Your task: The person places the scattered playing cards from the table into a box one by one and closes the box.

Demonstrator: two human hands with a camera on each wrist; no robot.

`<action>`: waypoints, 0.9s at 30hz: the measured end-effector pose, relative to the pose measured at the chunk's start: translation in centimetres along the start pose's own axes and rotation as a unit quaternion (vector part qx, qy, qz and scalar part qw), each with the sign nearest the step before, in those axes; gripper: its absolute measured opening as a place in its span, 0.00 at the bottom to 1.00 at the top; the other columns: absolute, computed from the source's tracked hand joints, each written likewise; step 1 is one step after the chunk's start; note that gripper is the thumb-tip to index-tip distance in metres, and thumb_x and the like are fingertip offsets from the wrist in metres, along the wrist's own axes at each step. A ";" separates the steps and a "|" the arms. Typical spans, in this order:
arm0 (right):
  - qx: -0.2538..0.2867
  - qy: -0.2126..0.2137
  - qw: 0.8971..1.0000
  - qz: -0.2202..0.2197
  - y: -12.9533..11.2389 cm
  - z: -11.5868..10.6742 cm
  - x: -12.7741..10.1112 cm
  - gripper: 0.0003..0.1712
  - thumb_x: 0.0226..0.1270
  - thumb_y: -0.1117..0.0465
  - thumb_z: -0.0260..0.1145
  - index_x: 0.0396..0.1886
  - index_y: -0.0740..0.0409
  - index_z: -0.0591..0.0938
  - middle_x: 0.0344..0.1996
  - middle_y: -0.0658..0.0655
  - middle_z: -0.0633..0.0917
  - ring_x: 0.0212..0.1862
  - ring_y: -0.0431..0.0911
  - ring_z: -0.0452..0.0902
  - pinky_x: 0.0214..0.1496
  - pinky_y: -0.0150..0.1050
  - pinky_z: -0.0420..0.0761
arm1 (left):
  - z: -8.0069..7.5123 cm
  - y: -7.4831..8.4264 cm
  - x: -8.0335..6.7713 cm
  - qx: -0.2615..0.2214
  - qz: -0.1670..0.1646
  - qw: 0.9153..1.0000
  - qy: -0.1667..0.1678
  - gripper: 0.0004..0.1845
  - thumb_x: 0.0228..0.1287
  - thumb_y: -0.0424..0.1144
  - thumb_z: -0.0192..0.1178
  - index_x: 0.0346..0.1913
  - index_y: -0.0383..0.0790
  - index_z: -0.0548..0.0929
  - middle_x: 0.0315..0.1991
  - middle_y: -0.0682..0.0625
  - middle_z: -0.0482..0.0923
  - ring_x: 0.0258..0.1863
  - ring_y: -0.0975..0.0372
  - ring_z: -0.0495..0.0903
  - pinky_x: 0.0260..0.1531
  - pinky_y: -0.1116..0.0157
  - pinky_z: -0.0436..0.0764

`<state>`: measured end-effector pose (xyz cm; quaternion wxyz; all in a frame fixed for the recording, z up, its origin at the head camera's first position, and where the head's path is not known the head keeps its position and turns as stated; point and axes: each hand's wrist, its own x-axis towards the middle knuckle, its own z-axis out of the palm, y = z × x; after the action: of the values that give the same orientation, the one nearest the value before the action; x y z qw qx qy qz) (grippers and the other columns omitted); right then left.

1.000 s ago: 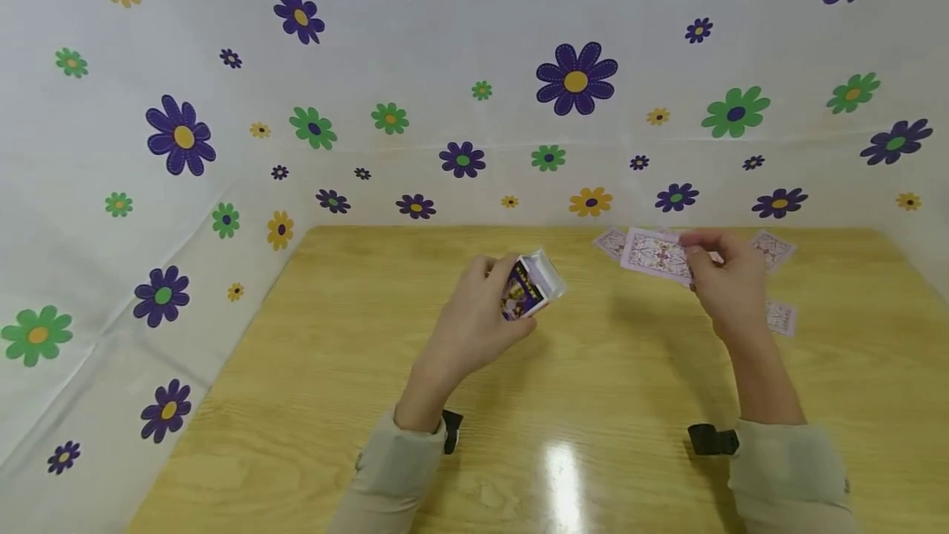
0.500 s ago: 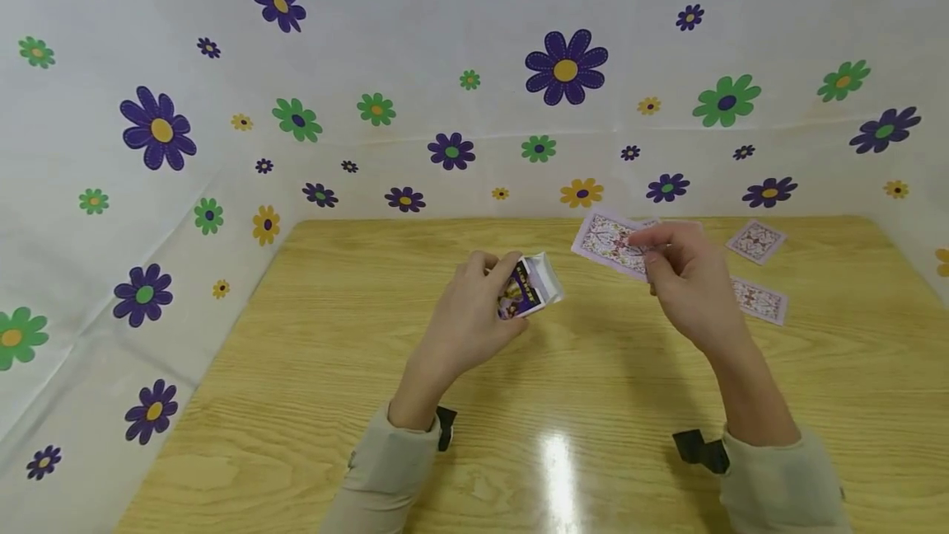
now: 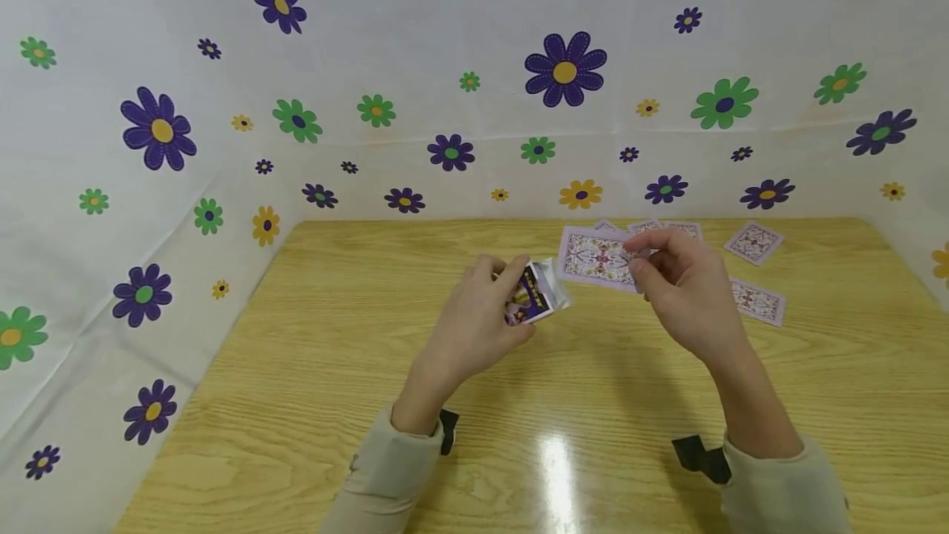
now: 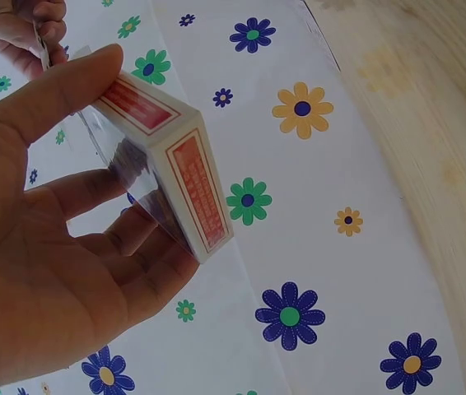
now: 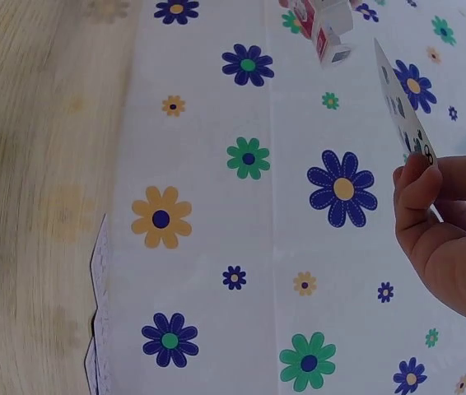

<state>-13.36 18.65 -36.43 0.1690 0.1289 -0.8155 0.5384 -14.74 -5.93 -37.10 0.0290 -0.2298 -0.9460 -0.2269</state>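
Note:
In the head view my left hand grips a small playing card box, dark with gold print, its clear-white open end facing right. The left wrist view shows the box's red-printed edges between thumb and fingers. My right hand pinches one playing card by its right end, patterned back up. The card's free end reaches close to the box's open flap. From the right wrist, the card appears nearly edge-on, with dark pips on its face, and the box beyond it.
Several cards lie face down on the wooden table: one at the far right, one below it partly behind my right hand, others along the back edge. A flowered white cloth rises behind and at left.
My right hand has carried the card leftward, bringing its free end close to the box. The left hand keeps hold of the box almost in place. The head view has shifted slightly.

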 end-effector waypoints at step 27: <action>-0.103 -0.041 0.991 -0.071 -0.7 0.9 -0.4 0.13 0.65 0.80 0.59 0.40 0.61 0.83 0.33 0.55 0.82 0.26 0.42 0.66 0.25 0.28 0.66 | 0.2 0.3 -0.3 0.040 0.040 0.998 0.000 0.42 0.54 0.41 0.75 0.69 0.35 0.66 0.58 0.41 0.71 0.54 0.51 0.73 0.55 0.57 0.76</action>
<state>-12.80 17.53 -36.32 0.1861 0.1904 -0.8616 0.4321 -14.34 -5.69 -37.19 0.0470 -0.2666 -0.9443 -0.1871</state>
